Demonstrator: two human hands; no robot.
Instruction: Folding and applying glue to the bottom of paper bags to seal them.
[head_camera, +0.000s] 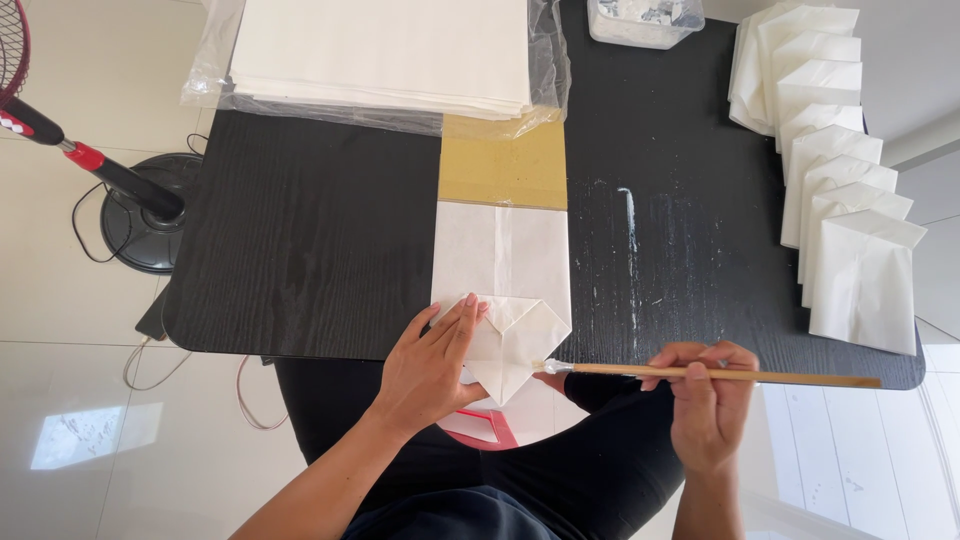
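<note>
On paper (505, 300), left hand (430, 365) flat.

We've got a black wood-grain table (300, 250) with whitish smears at about 3 o'clock. The folded paper (505, 290) at center is off-white, sitting on a tan cardboard strip (503, 165). Brush (715, 374) handle is light wood, white tip. White folded bags (850, 200) at 2 o'clock; black-and-red fan stand (110, 180) at 9.
</note>
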